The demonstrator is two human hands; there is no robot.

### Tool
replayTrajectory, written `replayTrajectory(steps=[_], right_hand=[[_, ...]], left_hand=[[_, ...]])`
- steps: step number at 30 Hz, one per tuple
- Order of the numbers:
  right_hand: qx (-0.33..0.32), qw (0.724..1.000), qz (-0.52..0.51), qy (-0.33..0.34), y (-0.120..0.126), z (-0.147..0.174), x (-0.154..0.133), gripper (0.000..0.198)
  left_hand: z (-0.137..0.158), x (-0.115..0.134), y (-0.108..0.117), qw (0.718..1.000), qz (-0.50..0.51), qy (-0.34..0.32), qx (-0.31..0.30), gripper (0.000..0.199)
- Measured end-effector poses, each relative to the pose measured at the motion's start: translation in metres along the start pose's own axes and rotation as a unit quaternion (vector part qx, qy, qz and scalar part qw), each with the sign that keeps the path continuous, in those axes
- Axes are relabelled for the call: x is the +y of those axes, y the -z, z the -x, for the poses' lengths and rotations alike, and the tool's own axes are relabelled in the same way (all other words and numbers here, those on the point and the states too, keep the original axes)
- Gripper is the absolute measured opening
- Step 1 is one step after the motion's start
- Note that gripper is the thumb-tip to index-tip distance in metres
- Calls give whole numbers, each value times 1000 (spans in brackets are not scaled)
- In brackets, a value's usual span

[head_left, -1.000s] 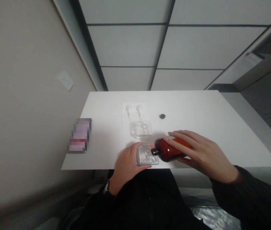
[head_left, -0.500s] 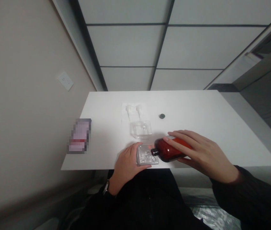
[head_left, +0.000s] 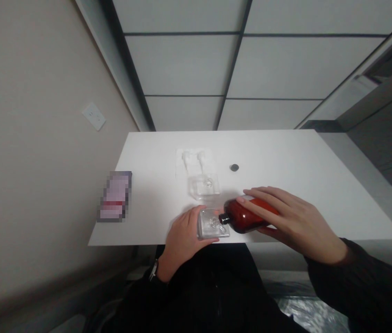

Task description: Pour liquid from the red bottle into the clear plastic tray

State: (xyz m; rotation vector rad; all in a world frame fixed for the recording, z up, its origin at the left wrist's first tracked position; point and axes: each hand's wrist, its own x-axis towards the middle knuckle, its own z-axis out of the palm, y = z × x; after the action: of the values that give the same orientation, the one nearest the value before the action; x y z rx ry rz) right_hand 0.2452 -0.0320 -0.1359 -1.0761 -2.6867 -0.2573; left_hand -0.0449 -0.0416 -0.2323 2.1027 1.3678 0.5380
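My left hand [head_left: 184,233] is closed around the left side of a clear square bottle [head_left: 205,226], which stands at the table's near edge with a round opening on top. In my right hand [head_left: 293,222] is a dark red bottle [head_left: 242,216], tipped over so that its uncapped neck points left, just above the clear bottle's right side. Whether liquid flows out is too small to tell. Just behind sits a second clear square bottle [head_left: 199,187], also with a round opening. Two white pump tops [head_left: 185,157] with tubes lie beyond it.
A small dark round cap [head_left: 234,167] lies on the white table [head_left: 279,157], right of the pump tops. At the left edge rests a blurred-out pink item [head_left: 115,196]. A wall with an outlet [head_left: 94,115] rises on the left; white panels [head_left: 189,69] stand behind.
The red bottle's neck has shifted very slightly to the right. My left hand and the clear bottle have stayed where they were.
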Motion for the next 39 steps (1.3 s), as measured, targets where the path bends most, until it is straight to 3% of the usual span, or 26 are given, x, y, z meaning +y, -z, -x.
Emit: replayTrajectory(steps=[39], right_hand=[[1,1000,8,1,-1,0,0,76]], left_hand=[[1,-1,0,1000,11,7,2,84]])
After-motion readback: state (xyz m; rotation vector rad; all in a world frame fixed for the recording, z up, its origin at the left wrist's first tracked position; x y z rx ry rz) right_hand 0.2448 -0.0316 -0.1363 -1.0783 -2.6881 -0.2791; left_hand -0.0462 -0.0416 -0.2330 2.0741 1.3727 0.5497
